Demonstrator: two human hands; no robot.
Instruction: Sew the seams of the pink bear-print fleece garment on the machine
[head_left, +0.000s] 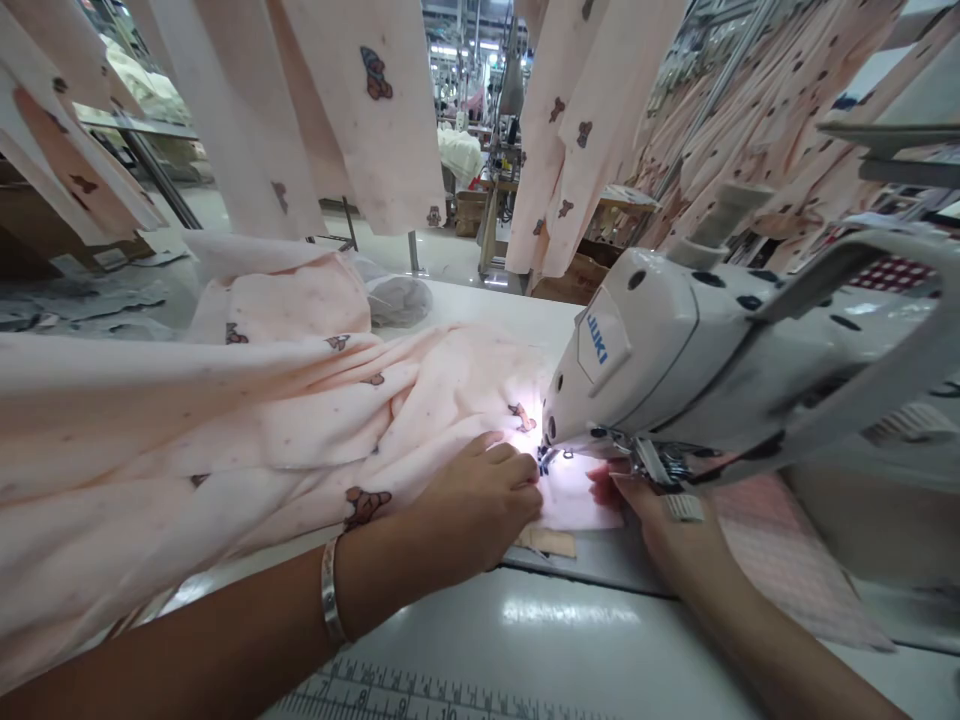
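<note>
Pale pink fabric (285,400) printed with small brown bears spreads over the left of the sewing table and runs under the needle area of a white JUKI sewing machine (637,330). My left hand (480,500), a silver bangle at its wrist, is closed with curled fingers on the fabric just left of the presser foot (544,458). On the other side, under the machine's arm, my right hand (652,510) has its bent fingers at the fabric's right edge; the machine partly hides them. A bright lamp lights the cloth between both hands.
A printed ruler scale (375,695) runs along the table's front edge. Pink checked cloth (795,550) lies right of my right hand. Printed pink panels (375,110) hang above the far side. A grey bundle (401,300) sits behind the fabric.
</note>
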